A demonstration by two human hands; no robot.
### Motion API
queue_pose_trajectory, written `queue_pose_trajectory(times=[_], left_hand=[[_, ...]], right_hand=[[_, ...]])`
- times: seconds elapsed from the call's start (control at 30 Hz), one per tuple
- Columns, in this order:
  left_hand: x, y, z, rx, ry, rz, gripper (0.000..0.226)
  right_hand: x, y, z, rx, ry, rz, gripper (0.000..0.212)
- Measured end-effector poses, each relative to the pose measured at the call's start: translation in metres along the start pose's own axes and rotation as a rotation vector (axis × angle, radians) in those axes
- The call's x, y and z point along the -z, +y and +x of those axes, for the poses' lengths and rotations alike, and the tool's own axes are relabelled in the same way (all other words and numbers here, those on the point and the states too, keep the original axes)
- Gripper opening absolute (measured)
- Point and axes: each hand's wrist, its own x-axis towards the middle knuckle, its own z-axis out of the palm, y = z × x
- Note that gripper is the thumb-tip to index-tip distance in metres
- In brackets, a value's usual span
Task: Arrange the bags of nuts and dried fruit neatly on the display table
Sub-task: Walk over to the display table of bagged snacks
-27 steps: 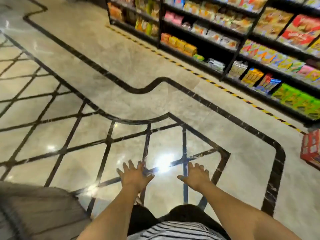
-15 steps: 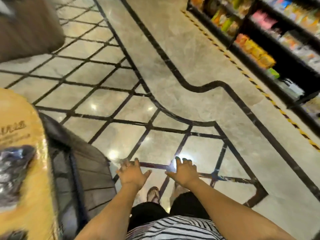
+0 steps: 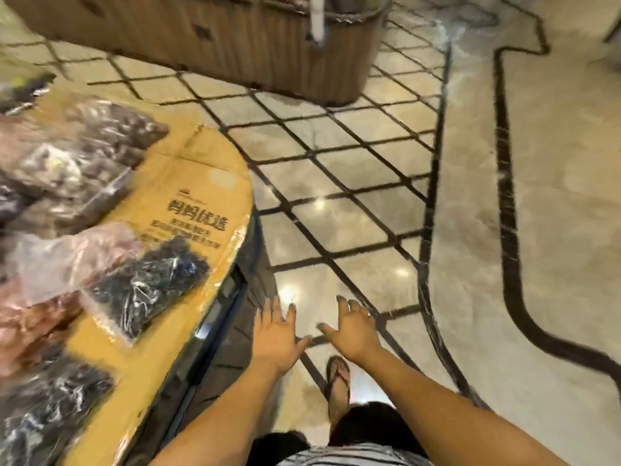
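Both empty, left hand [image 3: 275, 334] and right hand [image 3: 353, 331] hang spread-fingered over floor at 6 o'clock, bags of nuts and dried fruit [image 3: 134, 284] lie jumbled, overlapping on yellow-topped display table [image 3: 201, 183] at 9 o'clock, so arranging looks barely begun.

We see a glossy beige floor [image 3: 353, 178] with dark grid lines beneath our right hand [image 3: 353, 334], a sandalled foot [image 3: 338, 381] just nearer us than it, and a brown slatted stand [image 3: 218, 38] well beyond.
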Motion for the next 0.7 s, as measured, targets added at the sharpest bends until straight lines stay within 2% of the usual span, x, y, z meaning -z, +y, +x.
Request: queue_pose_trajectory(times=[0.17, 0.27, 0.4, 0.47, 0.57, 0.7], left_hand=[[0.062, 0.009, 0.034, 0.088, 0.311, -0.082, 0.076], [0.094, -0.007, 0.031, 0.277, 0.512, -0.108, 0.076], [0.123, -0.050, 0.017, 0.545, 0.590, -0.122, 0.076], [0.133, -0.080, 0.006, 0.681, 0.650, -0.137, 0.077], [0.139, -0.106, -0.002, 0.777, 0.671, -0.174, 0.084], [0.155, -0.151, 0.009, 0.913, 0.740, -0.346, 0.085]], right_hand=[[0.065, -0.024, 0.067, 0.162, 0.181, 0.096, 0.071], [0.081, -0.052, 0.089, 0.247, 0.181, 0.151, 0.071], [0.085, -0.112, 0.102, 0.358, 0.183, 0.235, 0.071], [0.081, -0.154, 0.108, 0.483, 0.171, 0.258, 0.068], [0.078, -0.191, 0.110, 0.619, 0.159, 0.282, 0.066], [0.087, -0.234, 0.123, 0.763, 0.087, 0.263, 0.076]])
